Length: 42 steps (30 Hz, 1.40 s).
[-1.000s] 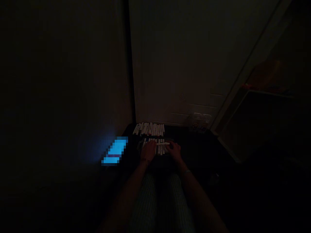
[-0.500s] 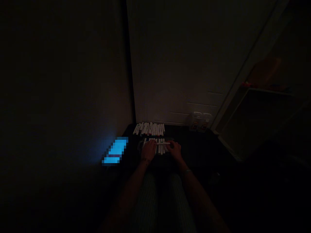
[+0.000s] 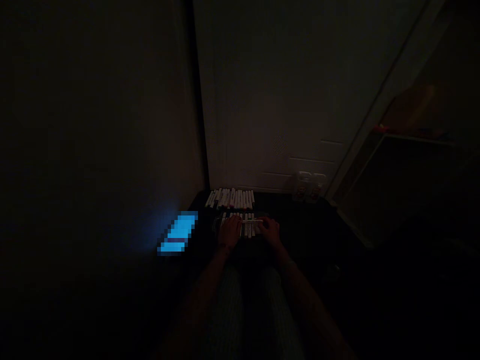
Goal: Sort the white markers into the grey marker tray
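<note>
A white marker (image 3: 252,221) lies crosswise between my hands, above a row of white markers (image 3: 249,231) standing side by side. My right hand (image 3: 270,231) is closed on its right end. At its left end, the fingers of my left hand (image 3: 229,232) are pressed together around it, as far as the dim light shows. My left hand also covers part of the marker row. Behind, a second group of white markers (image 3: 230,198) lies side by side on the dark table (image 3: 300,225).
A glowing blue, pixelated screen (image 3: 178,233) lies on the left. Two clear containers with labels (image 3: 302,187) stand at the back right against the pale panel (image 3: 270,110). To the right is a shelf-like unit (image 3: 416,140). The room is very dark.
Both hands stay nearly where they were, with the marker still between them. The picture is slightly darker now. Nothing else has visibly moved.
</note>
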Each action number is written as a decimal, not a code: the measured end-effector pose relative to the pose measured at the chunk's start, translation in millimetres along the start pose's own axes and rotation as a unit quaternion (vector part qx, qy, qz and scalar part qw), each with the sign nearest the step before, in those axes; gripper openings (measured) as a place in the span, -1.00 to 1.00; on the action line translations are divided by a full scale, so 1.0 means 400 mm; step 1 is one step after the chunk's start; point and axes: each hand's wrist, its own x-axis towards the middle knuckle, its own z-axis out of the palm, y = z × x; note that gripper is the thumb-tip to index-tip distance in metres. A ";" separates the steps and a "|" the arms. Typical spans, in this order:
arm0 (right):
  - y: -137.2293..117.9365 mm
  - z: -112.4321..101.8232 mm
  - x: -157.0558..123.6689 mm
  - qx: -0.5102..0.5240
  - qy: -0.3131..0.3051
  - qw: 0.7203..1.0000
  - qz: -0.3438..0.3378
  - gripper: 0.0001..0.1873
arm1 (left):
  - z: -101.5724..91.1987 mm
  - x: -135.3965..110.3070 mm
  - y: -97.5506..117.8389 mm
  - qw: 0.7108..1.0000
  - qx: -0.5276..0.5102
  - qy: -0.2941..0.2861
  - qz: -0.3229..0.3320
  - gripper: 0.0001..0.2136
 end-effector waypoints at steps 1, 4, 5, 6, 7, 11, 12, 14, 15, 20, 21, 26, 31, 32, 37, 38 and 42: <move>-0.001 -0.002 -0.001 0.003 -0.002 1.000 -0.001 -0.75 | 0.000 0.000 0.000 1.000 -0.001 0.000 0.001 -0.74; -0.003 -0.008 -0.003 0.013 0.002 1.000 0.004 -0.73 | 0.002 0.001 0.000 1.000 0.001 -0.001 0.002 -0.74; -0.003 -0.010 -0.004 0.017 0.005 1.000 0.004 -0.72 | 0.004 0.001 -0.001 1.000 0.004 0.000 0.000 -0.74; -0.004 -0.012 -0.005 0.021 0.005 1.000 0.004 -0.71 | 0.006 0.001 -0.001 1.000 0.006 0.001 -0.001 -0.74; -0.003 -0.013 -0.005 0.024 0.003 1.000 0.003 -0.71 | 0.008 0.001 -0.002 1.000 0.008 0.002 -0.002 -0.74; -0.002 -0.013 -0.003 0.015 -0.005 1.000 0.009 -0.70 | 0.011 0.002 -0.002 1.000 0.011 -0.003 -0.003 -0.74; -0.001 -0.012 -0.002 0.011 -0.003 1.000 0.010 -0.70 | 0.011 0.002 -0.002 1.000 0.011 -0.005 -0.002 -0.74; 0.000 -0.010 0.001 0.005 -0.002 1.000 0.010 -0.70 | 0.009 0.002 -0.001 1.000 0.009 -0.009 -0.003 -0.74; 0.001 -0.009 0.002 0.002 -0.003 1.000 0.010 -0.70 | 0.008 0.002 0.000 1.000 0.008 -0.010 -0.003 -0.74; 0.006 -0.006 0.003 -0.001 -0.003 1.000 0.007 -0.69 | 0.010 0.003 0.000 1.000 0.013 -0.019 -0.001 -0.74; 0.007 -0.006 0.002 -0.001 -0.001 1.000 0.008 -0.68 | 0.011 0.003 -0.001 1.000 0.015 -0.020 0.001 -0.74; 0.016 0.003 0.001 -0.001 0.010 1.000 -0.001 -0.68 | 0.009 0.004 -0.001 0.999 0.024 -0.028 0.006 -0.75; 0.018 0.005 0.002 0.002 0.010 1.000 -0.008 -0.68 | 0.003 0.004 0.001 0.999 0.022 -0.028 0.006 -0.73; 0.016 0.004 0.002 0.003 0.006 1.000 -0.008 -0.68 | 0.004 0.004 0.002 0.999 0.023 -0.024 0.007 -0.74; 0.004 -0.009 0.000 -0.006 -0.006 1.000 -0.001 -0.69 | 0.010 0.002 0.002 0.999 0.031 -0.026 0.001 -0.75; 0.001 -0.010 -0.001 -0.004 -0.006 1.000 -0.003 -0.69 | 0.010 0.002 0.002 0.999 0.027 -0.026 -0.002 -0.75; -0.002 -0.013 -0.002 0.008 -0.013 1.000 -0.018 -0.70 | 0.010 0.001 0.002 1.000 0.009 -0.020 -0.009 -0.73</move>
